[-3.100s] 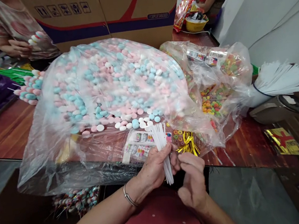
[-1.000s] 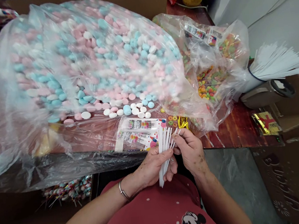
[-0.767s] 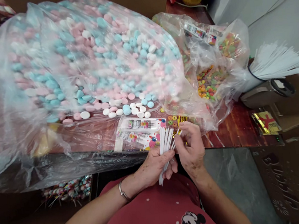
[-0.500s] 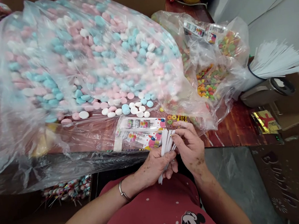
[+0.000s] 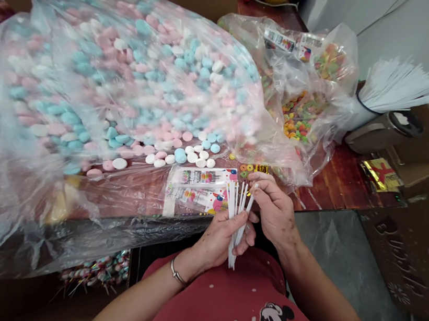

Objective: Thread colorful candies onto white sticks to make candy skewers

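Since half a second ago, right hand [image 5: 276, 207] has drawn one stick sideways from the fanned white sticks [image 5: 235, 207], pinching its far tip; left hand [image 5: 220, 236] grips the bundle mid-length, near table edge [image 5: 344, 185]; light, stiff, probably slippery.

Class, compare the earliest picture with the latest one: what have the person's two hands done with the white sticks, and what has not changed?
The right hand rose from below the thin white plastic sticks to pinch their upper ends, which now fan apart instead of lying bunched. The left hand still grips the bundle's lower part. The big clear bag of pink, blue and white sweets stays on the wooden table.
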Demonstrator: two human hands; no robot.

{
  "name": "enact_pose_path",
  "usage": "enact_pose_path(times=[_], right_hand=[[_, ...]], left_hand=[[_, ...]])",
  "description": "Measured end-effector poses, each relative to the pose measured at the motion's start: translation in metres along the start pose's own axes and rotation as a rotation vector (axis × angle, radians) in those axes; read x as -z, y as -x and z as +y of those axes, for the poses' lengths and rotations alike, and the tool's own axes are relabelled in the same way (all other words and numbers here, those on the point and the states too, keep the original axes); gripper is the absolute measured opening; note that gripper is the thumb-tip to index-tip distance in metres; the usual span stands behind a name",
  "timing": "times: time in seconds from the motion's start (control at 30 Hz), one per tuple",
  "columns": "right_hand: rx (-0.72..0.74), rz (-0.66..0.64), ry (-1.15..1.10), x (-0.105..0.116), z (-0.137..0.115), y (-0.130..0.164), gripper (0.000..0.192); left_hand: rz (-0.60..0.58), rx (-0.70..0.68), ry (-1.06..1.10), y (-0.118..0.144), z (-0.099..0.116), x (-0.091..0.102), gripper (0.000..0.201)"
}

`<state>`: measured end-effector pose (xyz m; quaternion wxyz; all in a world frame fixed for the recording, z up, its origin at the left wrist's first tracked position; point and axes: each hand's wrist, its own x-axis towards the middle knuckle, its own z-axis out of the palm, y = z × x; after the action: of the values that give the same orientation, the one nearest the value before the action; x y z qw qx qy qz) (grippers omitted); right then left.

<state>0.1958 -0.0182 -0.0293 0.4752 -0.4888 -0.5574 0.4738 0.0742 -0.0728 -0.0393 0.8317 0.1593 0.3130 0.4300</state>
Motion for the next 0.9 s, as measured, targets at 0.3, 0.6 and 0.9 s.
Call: enact_pose_path(times=[0.3,0.6,0.9], right_hand=[[0.183,0.425,-0.39,0.039,-0.051,-0.03,0.012],[0.172,-0.095,0.334,0.035,-0.031,-0.014,0.007],[0.351,-0.103,0.523,0.014,-0.031,0.0,0.007]], left_hand=[[0.027,0.017,-0.059,0.001,0.0,0.001,0.037],[-0.013,0.032,-0.073,0.002,0.003,-0.002,0.037],[0.024,-0.037,-0.235,-0.001,-0.002,0.001,0.045]])
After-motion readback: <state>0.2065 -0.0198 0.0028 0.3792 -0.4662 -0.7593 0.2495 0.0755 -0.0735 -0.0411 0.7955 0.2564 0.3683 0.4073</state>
